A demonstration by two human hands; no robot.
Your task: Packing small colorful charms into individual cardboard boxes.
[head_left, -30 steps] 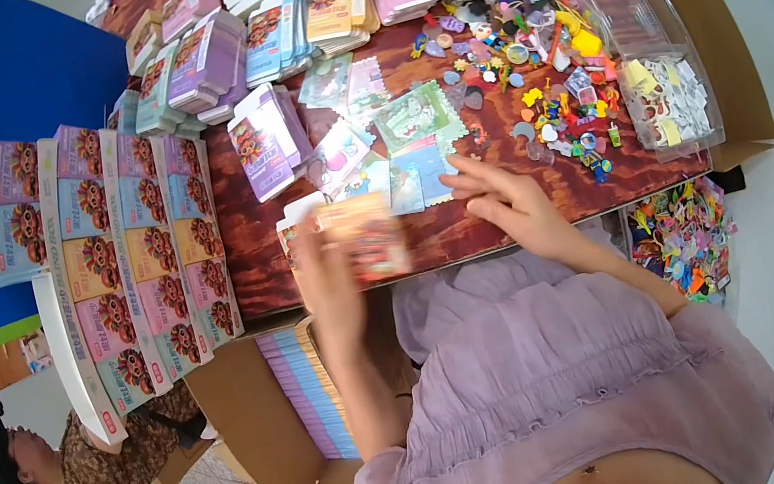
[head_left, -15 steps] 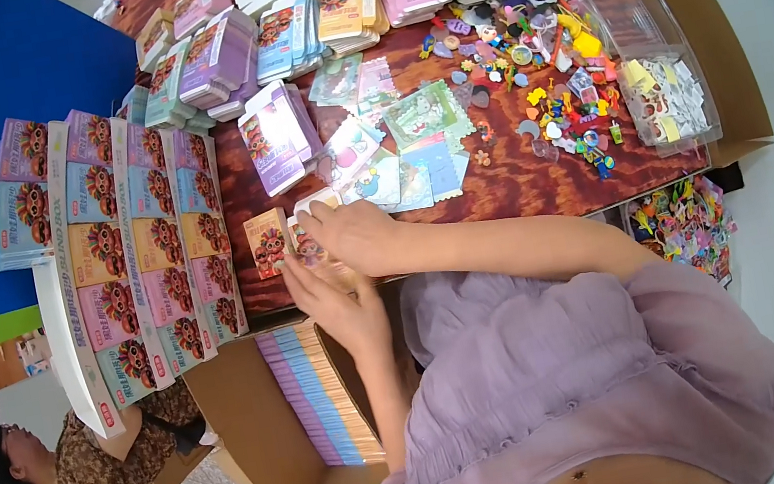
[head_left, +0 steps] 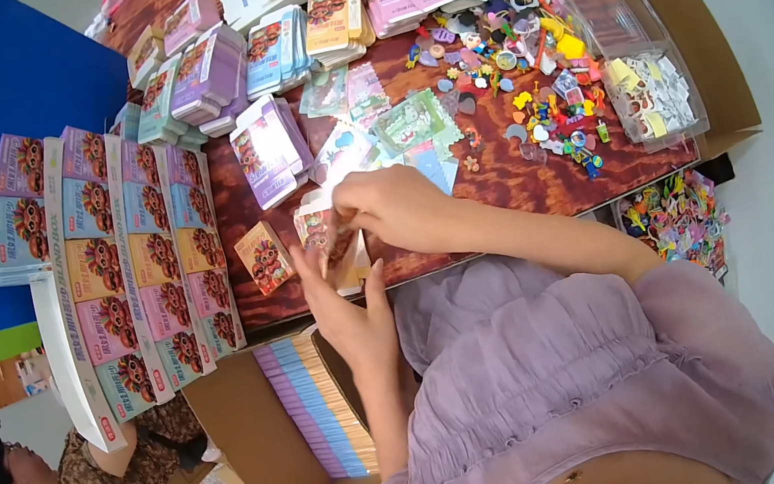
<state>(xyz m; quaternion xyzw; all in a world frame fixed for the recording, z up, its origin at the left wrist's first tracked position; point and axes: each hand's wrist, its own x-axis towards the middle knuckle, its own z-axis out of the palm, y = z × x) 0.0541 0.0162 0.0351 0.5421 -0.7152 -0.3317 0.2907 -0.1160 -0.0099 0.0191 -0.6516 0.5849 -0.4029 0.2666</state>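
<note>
At the table's near edge, my left hand (head_left: 352, 329) holds a small printed carton (head_left: 313, 225) between thumb and fingers. The carton's printed face shows, with an orange-tan part low between the fingers. Bent over its upper end is my right hand (head_left: 397, 208), fingers pinched together; what they grip is hidden. Left of the hands lies a closed orange box (head_left: 265, 258), slightly turned. Just beyond them stands a stack of flat purple cartons (head_left: 270, 154). Printed cards (head_left: 414, 123) are spread out beyond my right hand.
Stacked display trays of coloured boxes (head_left: 96, 258) stand at left. Flat cartons (head_left: 335, 12) line the far side. Small toys (head_left: 538, 107) lie at right, beside a clear plastic bin (head_left: 661, 133). Below the edge sits a filled cardboard box (head_left: 256, 435). A person (head_left: 104, 469) is at lower left.
My right hand has lifted and shifted right, its fingers now bunched at the carton's upper end. My left thumb and fingers have spread wider around the carton. The orange box has tilted.
</note>
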